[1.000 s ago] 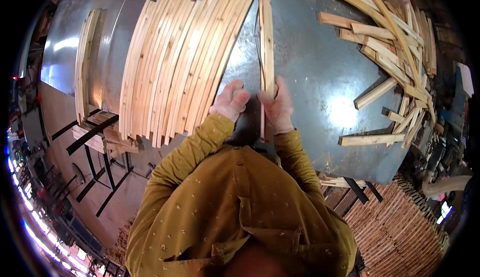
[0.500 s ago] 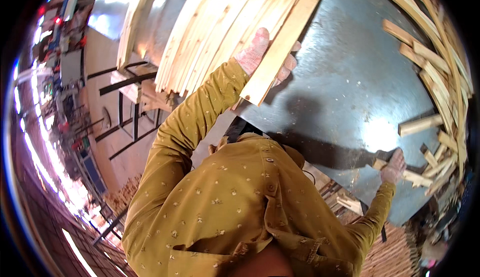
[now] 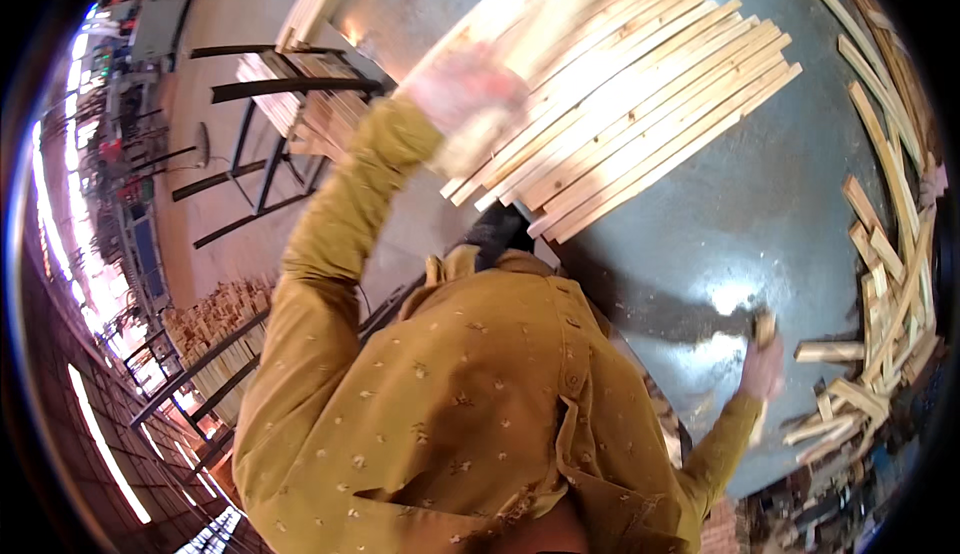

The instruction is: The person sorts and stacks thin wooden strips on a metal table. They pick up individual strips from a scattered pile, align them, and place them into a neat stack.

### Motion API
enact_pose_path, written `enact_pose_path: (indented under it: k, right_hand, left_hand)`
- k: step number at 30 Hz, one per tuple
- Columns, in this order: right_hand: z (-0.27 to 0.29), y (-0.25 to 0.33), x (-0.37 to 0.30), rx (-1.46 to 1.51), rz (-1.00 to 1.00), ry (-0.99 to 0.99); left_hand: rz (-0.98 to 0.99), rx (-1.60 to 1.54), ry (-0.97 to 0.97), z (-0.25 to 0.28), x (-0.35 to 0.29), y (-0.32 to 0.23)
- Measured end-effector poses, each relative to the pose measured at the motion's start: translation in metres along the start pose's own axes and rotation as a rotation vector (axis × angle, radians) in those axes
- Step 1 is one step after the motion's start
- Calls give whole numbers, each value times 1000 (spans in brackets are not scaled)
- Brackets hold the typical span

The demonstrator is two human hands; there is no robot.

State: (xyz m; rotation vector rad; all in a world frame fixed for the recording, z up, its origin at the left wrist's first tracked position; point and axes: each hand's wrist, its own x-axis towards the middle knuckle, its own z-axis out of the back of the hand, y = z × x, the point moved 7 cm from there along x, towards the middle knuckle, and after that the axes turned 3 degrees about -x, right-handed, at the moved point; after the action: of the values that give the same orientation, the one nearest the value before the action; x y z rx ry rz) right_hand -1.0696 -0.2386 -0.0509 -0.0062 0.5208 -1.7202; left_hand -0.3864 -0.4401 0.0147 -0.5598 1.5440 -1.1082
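My left hand (image 3: pixel 468 92), in a pale pinkish glove and smeared by motion, is closed round a blurred light wooden board (image 3: pixel 565 19) at the left of the table. Beneath and to the right of it, a row of pale wooden strips (image 3: pixel 640 104) lies side by side on the grey metal table (image 3: pixel 690 194), their near ends uneven. Far to the right, my right hand (image 3: pixel 763 369), also gloved, grips a short wooden block (image 3: pixel 765 328) that sticks up past the fingers, over the table's near right part.
Wood offcuts (image 3: pixel 830 352) and long bent-looking strips (image 3: pixel 890 164) are heaped along the table's right side. To the left stands a black metal frame (image 3: pixel 265 169) with stacked wood on it. Another wood stack (image 3: pixel 215 329) is at the lower left.
My left hand has swung left with a board, now blurred. The view has shifted, showing more of the strips' row. The wood piece in my right hand now points upward.
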Motion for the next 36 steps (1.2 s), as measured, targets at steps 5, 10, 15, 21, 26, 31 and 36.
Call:
enact_pose_path:
  k: [5, 10, 15, 21, 26, 31, 36]
  right_hand:
    - [151, 162, 177, 334, -136, -37]
    - [120, 201, 318, 382, -241, -82]
    - [195, 298, 233, 839, -225, -185]
    - [134, 308, 179, 828, -31, -49]
    - [149, 321, 161, 974, 75, -270]
    - [122, 320, 159, 1442, -60, 279]
    - [98, 269, 150, 1814, -126, 172]
  left_hand:
    - [-156, -142, -630, 117, -63, 12]
    - [-66, -364, -757, 125, -121, 57]
    - [-216, -422, -1035, 79, -227, 116]
    - [-53, -585, -1322, -20, -293, 165]
    - [-61, -654, -1195, -95, -252, 148]
    - [-157, -537, -884, -135, -187, 81]
    - [-370, -552, -570, -191, -109, 30]
